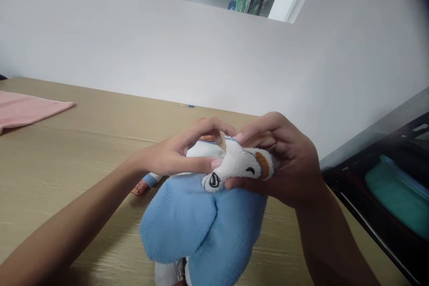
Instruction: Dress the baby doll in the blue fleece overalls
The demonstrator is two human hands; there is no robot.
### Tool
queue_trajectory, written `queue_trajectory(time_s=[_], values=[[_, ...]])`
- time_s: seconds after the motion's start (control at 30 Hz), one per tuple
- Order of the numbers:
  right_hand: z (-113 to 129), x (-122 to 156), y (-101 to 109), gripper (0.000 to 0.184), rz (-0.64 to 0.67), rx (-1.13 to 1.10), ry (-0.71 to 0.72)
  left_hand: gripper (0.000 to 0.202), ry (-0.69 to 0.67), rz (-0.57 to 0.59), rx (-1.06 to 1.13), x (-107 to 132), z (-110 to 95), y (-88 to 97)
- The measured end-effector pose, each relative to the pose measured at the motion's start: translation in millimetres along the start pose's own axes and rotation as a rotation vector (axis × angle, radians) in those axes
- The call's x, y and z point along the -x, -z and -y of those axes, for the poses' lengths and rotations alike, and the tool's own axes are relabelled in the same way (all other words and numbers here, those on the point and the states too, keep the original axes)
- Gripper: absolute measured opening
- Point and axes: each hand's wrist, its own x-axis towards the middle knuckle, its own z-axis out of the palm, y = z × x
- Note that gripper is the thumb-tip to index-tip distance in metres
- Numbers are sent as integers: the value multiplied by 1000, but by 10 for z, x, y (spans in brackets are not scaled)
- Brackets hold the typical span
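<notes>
A doll in a white and light-blue fleece garment lies on the table, its small brown hand sticking out of a blue-cuffed sleeve. Above the doll is a white fuzzy fleece piece with stitched dark eye marks and a brown patch; whether it is joined to the garment I cannot tell. My left hand pinches its left edge between thumb and fingers. From the right, my right hand grips the same piece, thumb on top and fingers partly hidden behind. Most of the doll's head is hidden by my hands.
The wooden table runs back to a white partition wall. Pink cloth lies at the far left. A small blue-tipped item rests by the wall. At right stands a black rack with a teal item.
</notes>
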Motion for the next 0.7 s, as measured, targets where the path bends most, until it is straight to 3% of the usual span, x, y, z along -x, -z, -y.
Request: queue_trajectory(time_s=[0.27,0.43,0.53,0.63,0.7], values=[[27,-20,29,50,4,95,41,30,-120,72,18,3,-10,13],[52,-76,78,40,-64,215,-5,18,-29,-108,79,77,-73,79],[21,-110,191,36,162,309,-133,16,20,-235,52,121,-168,149],[-46,-137,288,33,455,293,-196,14,45,-214,17,138,-248,198],[-87,-154,308,29,512,263,-169,16,62,-182,-20,153,-277,232]])
